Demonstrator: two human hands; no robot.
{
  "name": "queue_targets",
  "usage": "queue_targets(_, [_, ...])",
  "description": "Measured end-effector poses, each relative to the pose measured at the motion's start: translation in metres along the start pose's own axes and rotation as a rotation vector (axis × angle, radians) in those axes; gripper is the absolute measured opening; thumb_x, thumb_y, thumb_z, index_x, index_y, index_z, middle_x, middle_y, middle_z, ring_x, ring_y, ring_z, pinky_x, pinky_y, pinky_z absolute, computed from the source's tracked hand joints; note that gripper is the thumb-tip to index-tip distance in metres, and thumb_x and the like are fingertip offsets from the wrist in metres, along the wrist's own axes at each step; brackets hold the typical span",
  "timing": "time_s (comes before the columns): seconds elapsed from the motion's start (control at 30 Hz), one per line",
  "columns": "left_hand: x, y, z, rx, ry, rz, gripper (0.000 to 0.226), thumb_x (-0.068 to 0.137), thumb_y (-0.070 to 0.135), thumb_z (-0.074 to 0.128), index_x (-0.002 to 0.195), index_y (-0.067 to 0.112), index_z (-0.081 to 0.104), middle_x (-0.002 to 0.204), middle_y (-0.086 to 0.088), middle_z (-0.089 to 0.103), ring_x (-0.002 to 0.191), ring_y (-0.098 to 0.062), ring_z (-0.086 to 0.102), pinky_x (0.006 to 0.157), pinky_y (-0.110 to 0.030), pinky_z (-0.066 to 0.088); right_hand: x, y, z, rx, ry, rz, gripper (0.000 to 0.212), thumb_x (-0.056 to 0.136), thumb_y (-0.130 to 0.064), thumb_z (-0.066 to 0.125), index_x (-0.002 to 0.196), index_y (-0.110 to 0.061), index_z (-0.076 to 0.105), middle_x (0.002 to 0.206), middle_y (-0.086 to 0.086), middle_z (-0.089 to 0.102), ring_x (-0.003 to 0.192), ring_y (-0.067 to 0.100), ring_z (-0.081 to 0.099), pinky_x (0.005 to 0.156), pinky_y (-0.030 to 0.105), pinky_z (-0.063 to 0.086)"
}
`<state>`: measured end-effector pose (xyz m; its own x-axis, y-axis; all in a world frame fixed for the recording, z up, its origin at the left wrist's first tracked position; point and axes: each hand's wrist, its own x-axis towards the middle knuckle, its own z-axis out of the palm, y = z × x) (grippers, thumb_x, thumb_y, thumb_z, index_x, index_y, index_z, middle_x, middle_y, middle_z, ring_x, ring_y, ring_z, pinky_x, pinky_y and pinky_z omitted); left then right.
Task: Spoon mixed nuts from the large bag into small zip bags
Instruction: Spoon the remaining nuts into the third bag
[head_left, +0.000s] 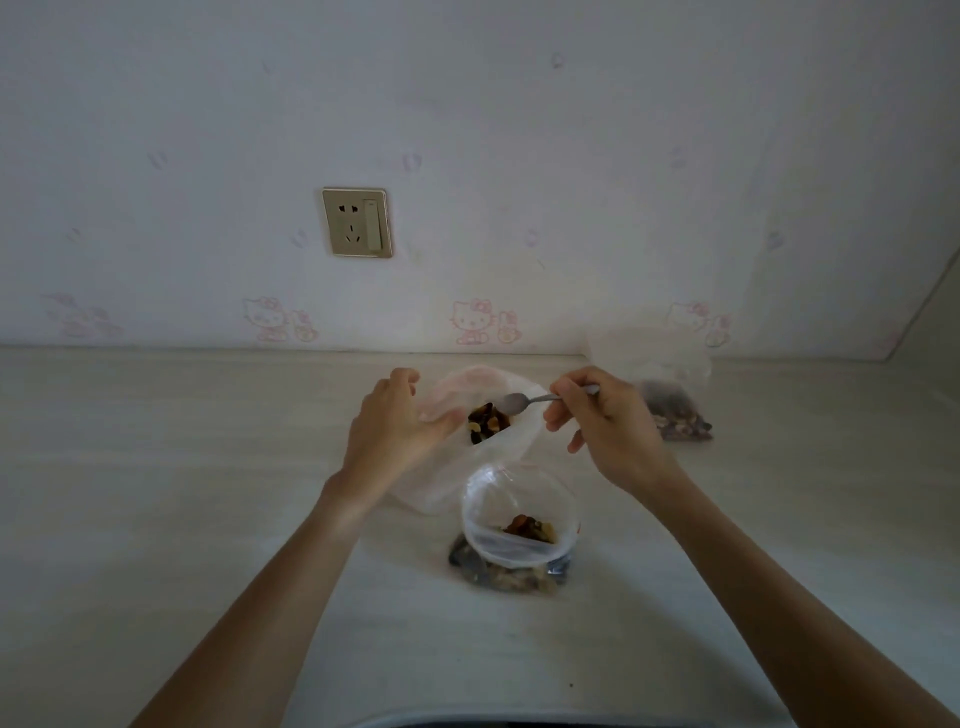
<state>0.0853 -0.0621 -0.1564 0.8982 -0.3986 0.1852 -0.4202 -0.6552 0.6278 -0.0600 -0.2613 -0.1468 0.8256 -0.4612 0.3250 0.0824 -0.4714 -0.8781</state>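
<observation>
The large clear bag (511, 447) lies on the table, its mouth open and mixed nuts (487, 422) showing inside. My left hand (390, 426) grips the left rim of that mouth. My right hand (605, 422) holds a metal spoon (524, 401) by the handle, its bowl over the bag's opening just right of the nuts. Nearer to me stands a small zip bag (517, 525), open at the top and partly filled with nuts.
Another small zip bag (670, 400) with nuts stands at the back right against the wall. A wall socket (357, 222) sits above the pale table (156, 493). The table's front edge runs along the bottom of the view.
</observation>
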Motion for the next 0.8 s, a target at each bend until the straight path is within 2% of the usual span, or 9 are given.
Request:
queue_targets(0.1, [0.014,-0.002,0.008,0.031,-0.069,-0.061,0.083,0.081,0.063,0.077,0.144,0.017,0.047,0.135,-0.003,0.062,0.111,-0.022,0.063,0.086,-0.035,0.048,0.005,0.008,0.008,-0.266,-0.02,-0.089,0.023,0.108,-0.029,0.045,0.097,-0.02,0.063,0.081,-0.006,0.071,0.073,0.008,0.066,0.063,0.032,0.055])
queue_targets(0.2, [0.021,-0.003,0.014,0.006,-0.093,-0.071,0.067,0.078,0.061,0.081,0.125,0.019,0.06,0.105,0.008,0.065,0.089,-0.013,0.06,0.076,-0.031,0.048,-0.001,0.01,0.011,-0.477,-0.03,-0.221,0.033,0.108,-0.036,0.033,0.097,-0.02,0.06,0.079,-0.008,0.065,0.066,0.007,0.06,0.058,0.033,0.049])
queue_targets(0.27, [0.022,-0.006,0.021,-0.059,-0.105,-0.082,0.052,0.075,0.058,0.085,0.101,0.017,0.066,0.085,0.012,0.065,0.076,-0.007,0.062,0.065,-0.027,0.049,-0.004,0.011,0.012,-0.516,0.005,-0.276,0.036,0.106,-0.038,0.03,0.094,-0.018,0.058,0.075,-0.005,0.063,0.059,0.011,0.057,0.052,0.035,0.046])
queue_targets(0.33, [0.019,-0.007,0.028,-0.084,-0.115,-0.084,0.047,0.071,0.056,0.088,0.073,0.019,0.06,0.062,0.013,0.061,0.056,0.0,0.058,0.05,-0.019,0.041,-0.005,0.014,0.011,-0.5,0.047,-0.281,0.036,0.107,-0.036,0.031,0.094,-0.017,0.058,0.073,-0.003,0.062,0.057,0.014,0.057,0.051,0.038,0.047])
queue_targets(0.43, [0.014,-0.006,0.032,-0.12,-0.114,-0.073,0.049,0.07,0.051,0.09,0.059,0.022,0.051,0.041,0.014,0.05,0.036,0.003,0.048,0.039,-0.013,0.031,-0.003,0.018,0.014,-0.416,0.076,-0.232,0.033,0.108,-0.032,0.036,0.095,-0.015,0.061,0.072,-0.005,0.063,0.059,0.014,0.061,0.054,0.04,0.051])
queue_targets(0.53, [0.012,-0.005,0.032,-0.162,-0.092,-0.012,0.049,0.08,0.037,0.085,0.051,0.026,0.048,0.036,0.018,0.048,0.036,0.003,0.049,0.038,-0.011,0.031,0.002,0.026,0.017,-0.299,0.136,-0.136,0.027,0.109,-0.025,0.043,0.094,-0.016,0.064,0.072,-0.006,0.067,0.061,0.009,0.064,0.056,0.026,0.049])
queue_targets(0.6, [0.012,-0.004,0.031,-0.179,-0.107,0.01,0.042,0.085,0.033,0.08,0.055,0.023,0.053,0.043,0.016,0.052,0.044,0.0,0.052,0.043,-0.013,0.034,0.003,0.029,0.019,-0.196,0.149,-0.05,0.025,0.108,-0.023,0.046,0.092,-0.017,0.064,0.071,-0.004,0.069,0.06,0.006,0.064,0.055,0.015,0.045])
queue_targets(0.7, [0.01,0.0,0.025,-0.324,-0.143,-0.023,0.025,0.08,0.032,0.081,0.073,0.013,0.066,0.057,0.009,0.062,0.051,-0.008,0.059,0.046,-0.018,0.041,0.003,0.03,0.022,-0.064,0.132,0.052,0.024,0.107,-0.023,0.048,0.091,-0.017,0.065,0.074,0.0,0.072,0.061,0.01,0.067,0.054,0.021,0.046])
queue_targets(0.8, [0.01,0.001,0.021,-0.47,-0.193,-0.076,0.016,0.077,0.027,0.085,0.074,0.02,0.071,0.058,0.009,0.067,0.049,-0.006,0.062,0.045,-0.017,0.044,0.001,0.028,0.026,0.017,0.107,0.092,0.022,0.106,-0.021,0.05,0.092,-0.017,0.067,0.076,0.002,0.074,0.064,0.017,0.069,0.054,0.025,0.046])
